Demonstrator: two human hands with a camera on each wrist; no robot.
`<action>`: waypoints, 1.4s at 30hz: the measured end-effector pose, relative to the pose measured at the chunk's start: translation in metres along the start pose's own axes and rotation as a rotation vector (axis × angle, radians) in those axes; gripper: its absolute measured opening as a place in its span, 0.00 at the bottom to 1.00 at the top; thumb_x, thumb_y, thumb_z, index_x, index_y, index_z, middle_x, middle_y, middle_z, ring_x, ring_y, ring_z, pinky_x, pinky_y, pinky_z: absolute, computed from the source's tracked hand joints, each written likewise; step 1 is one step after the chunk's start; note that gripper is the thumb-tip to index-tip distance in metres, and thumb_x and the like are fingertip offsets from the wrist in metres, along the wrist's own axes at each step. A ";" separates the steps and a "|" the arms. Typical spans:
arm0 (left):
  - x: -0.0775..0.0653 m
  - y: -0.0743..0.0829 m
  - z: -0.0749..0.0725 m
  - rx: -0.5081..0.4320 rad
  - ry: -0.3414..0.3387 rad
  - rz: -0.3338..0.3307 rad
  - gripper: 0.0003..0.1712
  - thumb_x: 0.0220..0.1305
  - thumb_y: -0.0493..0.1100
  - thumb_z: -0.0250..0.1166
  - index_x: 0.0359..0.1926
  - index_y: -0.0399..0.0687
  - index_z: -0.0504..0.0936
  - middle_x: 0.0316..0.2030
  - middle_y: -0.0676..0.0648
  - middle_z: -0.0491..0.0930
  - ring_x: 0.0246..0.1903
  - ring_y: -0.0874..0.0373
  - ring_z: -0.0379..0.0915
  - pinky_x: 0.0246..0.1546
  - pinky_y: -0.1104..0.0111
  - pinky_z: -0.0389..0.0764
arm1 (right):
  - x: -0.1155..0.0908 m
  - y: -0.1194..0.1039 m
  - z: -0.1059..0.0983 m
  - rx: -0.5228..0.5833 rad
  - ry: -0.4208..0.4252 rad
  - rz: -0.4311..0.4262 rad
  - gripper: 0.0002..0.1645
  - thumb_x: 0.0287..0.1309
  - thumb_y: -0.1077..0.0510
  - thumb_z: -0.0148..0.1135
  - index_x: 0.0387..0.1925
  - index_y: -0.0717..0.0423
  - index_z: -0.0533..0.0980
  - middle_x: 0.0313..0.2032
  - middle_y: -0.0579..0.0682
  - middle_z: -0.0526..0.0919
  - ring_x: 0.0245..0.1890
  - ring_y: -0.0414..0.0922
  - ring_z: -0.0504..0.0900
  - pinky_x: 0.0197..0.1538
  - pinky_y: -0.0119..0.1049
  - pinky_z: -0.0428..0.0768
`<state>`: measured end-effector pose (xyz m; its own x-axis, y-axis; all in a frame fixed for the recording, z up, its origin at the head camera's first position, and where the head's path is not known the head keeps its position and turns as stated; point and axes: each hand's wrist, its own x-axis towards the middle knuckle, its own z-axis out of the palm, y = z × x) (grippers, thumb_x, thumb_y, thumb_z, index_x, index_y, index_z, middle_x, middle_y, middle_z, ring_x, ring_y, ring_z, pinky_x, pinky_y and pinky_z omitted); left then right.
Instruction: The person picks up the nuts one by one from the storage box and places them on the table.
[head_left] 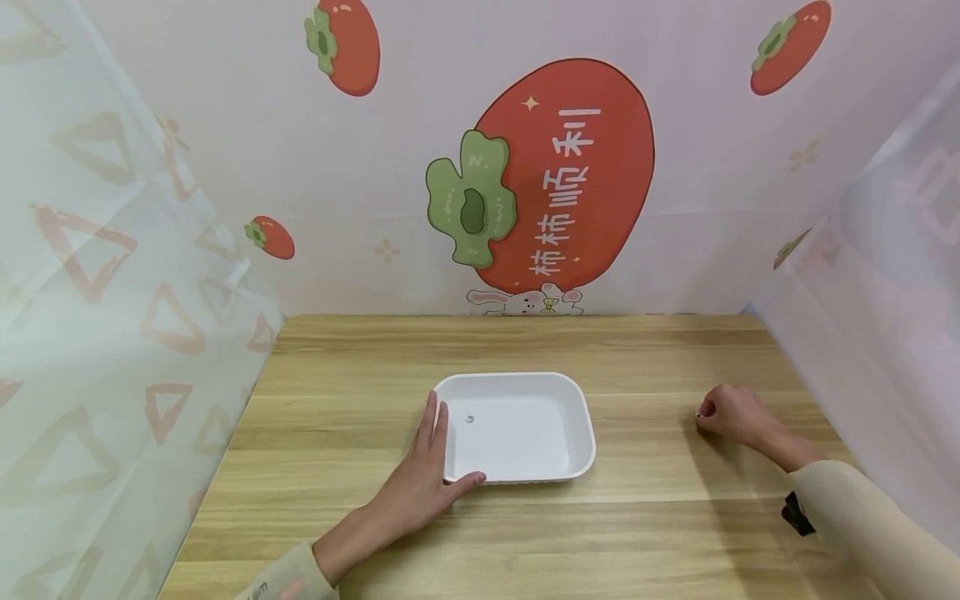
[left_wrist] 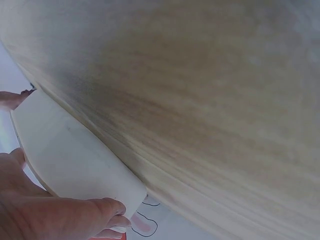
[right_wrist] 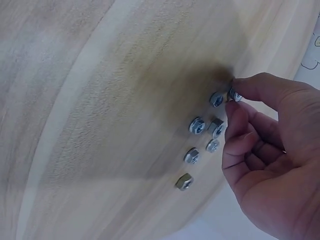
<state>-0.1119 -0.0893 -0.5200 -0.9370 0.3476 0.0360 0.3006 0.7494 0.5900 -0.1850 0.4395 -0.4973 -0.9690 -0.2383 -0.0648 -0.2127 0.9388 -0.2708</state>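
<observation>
A white rectangular tray (head_left: 517,477) lies on the table with one small metal nut (head_left: 470,419) inside, towards its left. My left hand (head_left: 418,485) rests against the tray's left side, fingers straight along the rim and thumb at the front edge. Off to the right, my right hand (head_left: 738,416) pinches a small metal nut (right_wrist: 235,95) between thumb and index finger. Beside those fingertips, in the right wrist view, one loose nut (right_wrist: 216,99) lies close by. Several more flanged hex nuts (right_wrist: 197,125) are grouped on the wood.
Wood-grain table (head_left: 637,542) spreads around the tray. A printed backdrop (head_left: 697,183) with persimmons rises at the far edge, and fabric hangs along the left (head_left: 172,333) and right sides. A black object (head_left: 797,514) shows at the right sleeve.
</observation>
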 end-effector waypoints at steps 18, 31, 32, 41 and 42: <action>0.001 -0.001 0.000 0.000 -0.001 0.001 0.68 0.67 0.69 0.69 0.85 0.35 0.40 0.85 0.42 0.25 0.81 0.38 0.47 0.71 0.47 0.70 | -0.001 -0.013 -0.006 -0.031 -0.012 0.007 0.17 0.54 0.63 0.71 0.16 0.52 0.74 0.17 0.39 0.70 0.19 0.37 0.64 0.25 0.35 0.66; 0.000 0.001 -0.001 -0.012 -0.006 0.001 0.68 0.68 0.69 0.68 0.85 0.37 0.39 0.85 0.41 0.26 0.81 0.38 0.47 0.70 0.46 0.71 | 0.007 -0.061 -0.020 -0.012 0.125 -0.081 0.13 0.62 0.62 0.73 0.41 0.72 0.86 0.31 0.58 0.89 0.26 0.46 0.86 0.35 0.49 0.87; 0.000 0.001 -0.001 -0.013 -0.005 0.000 0.68 0.68 0.69 0.69 0.85 0.37 0.39 0.85 0.41 0.26 0.81 0.38 0.48 0.70 0.46 0.71 | 0.009 -0.066 -0.021 -0.018 0.136 -0.093 0.13 0.62 0.62 0.74 0.41 0.71 0.87 0.31 0.58 0.89 0.27 0.47 0.86 0.35 0.49 0.86; 0.000 0.001 -0.001 -0.013 -0.002 -0.002 0.68 0.67 0.68 0.69 0.85 0.36 0.39 0.85 0.41 0.26 0.81 0.37 0.48 0.69 0.46 0.71 | 0.024 -0.096 -0.025 -0.034 0.161 -0.164 0.12 0.61 0.61 0.74 0.40 0.69 0.88 0.29 0.53 0.88 0.27 0.44 0.85 0.33 0.45 0.86; 0.000 0.001 -0.001 -0.012 -0.003 -0.001 0.68 0.67 0.69 0.69 0.85 0.36 0.39 0.85 0.41 0.26 0.81 0.37 0.48 0.70 0.46 0.71 | 0.025 -0.100 -0.026 -0.036 0.163 -0.169 0.12 0.61 0.61 0.74 0.40 0.69 0.88 0.29 0.52 0.89 0.27 0.44 0.85 0.33 0.45 0.86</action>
<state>-0.1118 -0.0891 -0.5191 -0.9367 0.3486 0.0330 0.2975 0.7427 0.5999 -0.1918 0.3465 -0.4468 -0.9259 -0.3526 0.1355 -0.3756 0.8978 -0.2302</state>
